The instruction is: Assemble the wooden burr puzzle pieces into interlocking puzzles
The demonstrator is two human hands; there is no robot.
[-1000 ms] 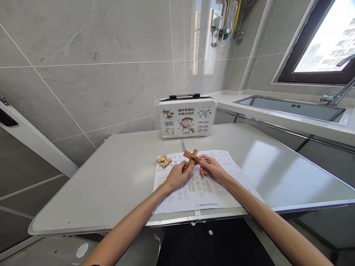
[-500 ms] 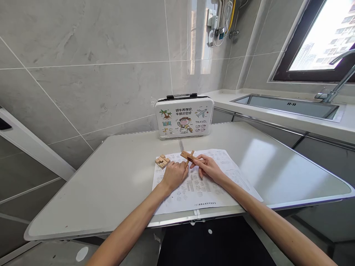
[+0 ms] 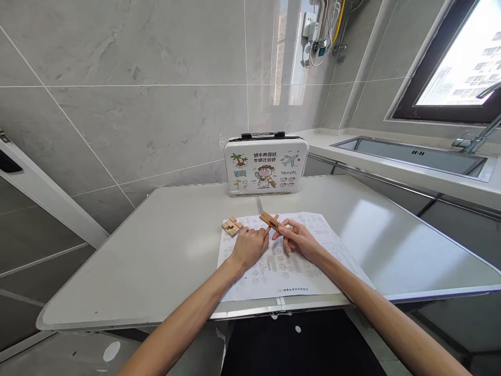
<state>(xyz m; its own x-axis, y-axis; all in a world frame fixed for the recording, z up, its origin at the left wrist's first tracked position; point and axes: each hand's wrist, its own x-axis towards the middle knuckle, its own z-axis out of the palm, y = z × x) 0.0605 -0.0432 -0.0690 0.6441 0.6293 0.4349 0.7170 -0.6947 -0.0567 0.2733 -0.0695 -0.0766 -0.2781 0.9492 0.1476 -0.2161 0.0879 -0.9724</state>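
My left hand (image 3: 250, 247) is closed around the lower end of a thin wooden stick (image 3: 276, 217). Between the thumb and fingers of my right hand (image 3: 300, 240) is a flat, notched wooden puzzle piece (image 3: 266, 216). The two pieces cross each other just above the paper, but whether the stick passes through the notch I cannot tell. Beyond my left knuckles, several wooden puzzle pieces (image 3: 232, 226) lie together in a squarish group. Beneath both hands spreads a printed paper sheet (image 3: 289, 282) covered with small diagrams.
A white case (image 3: 250, 180) with cartoon prints stands upright at the back of the white folding table (image 3: 156, 261). Behind it rises a grey tiled wall (image 3: 156, 125). To the right are a counter with a sink (image 3: 415, 154) and a faucet (image 3: 475, 138).
The camera view has turned slightly, so the whole scene sits a little further right. Both hands keep their hold, and the crossed wooden pieces have shifted only slightly.
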